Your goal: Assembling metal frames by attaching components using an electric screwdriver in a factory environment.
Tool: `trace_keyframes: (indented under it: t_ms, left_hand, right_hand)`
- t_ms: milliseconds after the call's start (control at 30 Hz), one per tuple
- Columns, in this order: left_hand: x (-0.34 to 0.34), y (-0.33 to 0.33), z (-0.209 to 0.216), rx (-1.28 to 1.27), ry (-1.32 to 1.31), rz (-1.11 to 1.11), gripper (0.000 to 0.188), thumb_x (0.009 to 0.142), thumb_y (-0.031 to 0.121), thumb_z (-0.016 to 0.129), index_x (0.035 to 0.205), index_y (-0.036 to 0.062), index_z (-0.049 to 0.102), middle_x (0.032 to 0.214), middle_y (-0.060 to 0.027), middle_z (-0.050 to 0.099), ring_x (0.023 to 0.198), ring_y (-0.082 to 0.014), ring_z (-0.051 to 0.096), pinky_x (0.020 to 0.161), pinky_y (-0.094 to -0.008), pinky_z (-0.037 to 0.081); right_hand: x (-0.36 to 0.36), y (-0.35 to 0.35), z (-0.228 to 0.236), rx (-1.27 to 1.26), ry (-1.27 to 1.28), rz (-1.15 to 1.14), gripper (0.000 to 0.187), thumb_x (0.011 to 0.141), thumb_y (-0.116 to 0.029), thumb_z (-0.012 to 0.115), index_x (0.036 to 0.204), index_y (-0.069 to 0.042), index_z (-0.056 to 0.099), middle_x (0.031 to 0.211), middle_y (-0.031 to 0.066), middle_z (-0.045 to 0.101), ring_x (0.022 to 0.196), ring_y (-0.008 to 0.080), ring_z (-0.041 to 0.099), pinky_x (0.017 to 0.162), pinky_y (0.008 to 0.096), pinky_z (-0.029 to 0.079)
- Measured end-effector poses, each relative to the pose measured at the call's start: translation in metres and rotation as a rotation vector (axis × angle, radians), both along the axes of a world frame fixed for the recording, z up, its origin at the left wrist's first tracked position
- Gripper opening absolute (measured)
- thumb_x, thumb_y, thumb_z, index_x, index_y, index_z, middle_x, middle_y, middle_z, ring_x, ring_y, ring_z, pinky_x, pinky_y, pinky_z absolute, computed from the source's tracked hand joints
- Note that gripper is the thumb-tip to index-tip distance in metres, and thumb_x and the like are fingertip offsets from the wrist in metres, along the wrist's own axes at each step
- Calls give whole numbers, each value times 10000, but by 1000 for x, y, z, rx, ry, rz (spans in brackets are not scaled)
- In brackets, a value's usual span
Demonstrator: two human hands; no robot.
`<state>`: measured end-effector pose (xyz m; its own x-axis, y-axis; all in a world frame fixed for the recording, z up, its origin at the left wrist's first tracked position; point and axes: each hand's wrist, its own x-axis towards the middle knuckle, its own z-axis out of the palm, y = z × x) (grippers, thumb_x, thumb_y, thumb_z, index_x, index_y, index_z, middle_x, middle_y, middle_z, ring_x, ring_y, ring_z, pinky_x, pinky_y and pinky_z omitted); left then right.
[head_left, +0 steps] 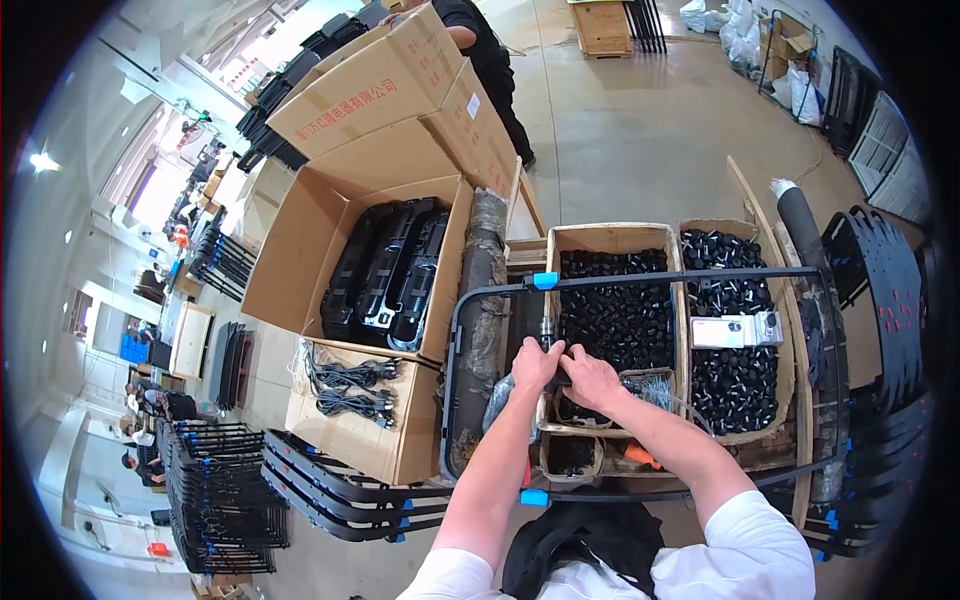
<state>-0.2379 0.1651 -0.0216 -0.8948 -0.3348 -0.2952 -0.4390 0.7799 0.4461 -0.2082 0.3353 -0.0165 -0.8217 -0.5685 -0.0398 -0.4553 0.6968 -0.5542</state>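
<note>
A tool resembling a power screwdriver, with a metal chuck (pixel 547 326), points away from me between my hands. My left hand (pixel 534 366) is closed around its dark body, which is mostly hidden. My right hand (pixel 592 380) is close beside it, fingers curled and thumb near the tool; what they grip is hidden. Around both hands lies a black rounded rectangular frame (pixel 660 279), with a blue clip (pixel 545 281) on its far bar and another blue clip (pixel 535 497) on its near bar. Beneath the frame, an open bin (pixel 615 315) holds many small black parts.
Another bin (pixel 735 390) to the right holds black knobs with metal studs; a white device (pixel 718 331) lies on them. Left stands a carton (pixel 290 260) of black housings, with coiled black cables (pixel 350 385) nearby. More frames (pixel 350 490) are stacked left. A person (pixel 490 60) stands behind the carton.
</note>
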Motion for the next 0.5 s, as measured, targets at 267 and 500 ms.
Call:
trace_keyframes:
  t_ms: [267, 500]
  left_hand:
    - [101, 6, 48, 635, 70, 133, 711, 940, 585, 752, 1184, -82, 726, 1057, -207, 786, 992, -262, 748, 900, -412, 569]
    - [247, -1, 112, 745, 282, 0, 541, 956, 502, 762, 1089, -20, 703, 944, -253, 752, 924, -418, 755, 828, -491, 565]
  right_hand:
    - [99, 10, 80, -108, 140, -107, 654, 765, -160, 838, 1350, -43, 571, 1218, 194, 610, 1068, 404, 703, 873, 501, 613]
    - [242, -9, 118, -74, 123, -172, 725, 709, -92, 846, 1374, -16, 569, 1286, 214, 619, 1061, 442, 688, 887, 514, 583]
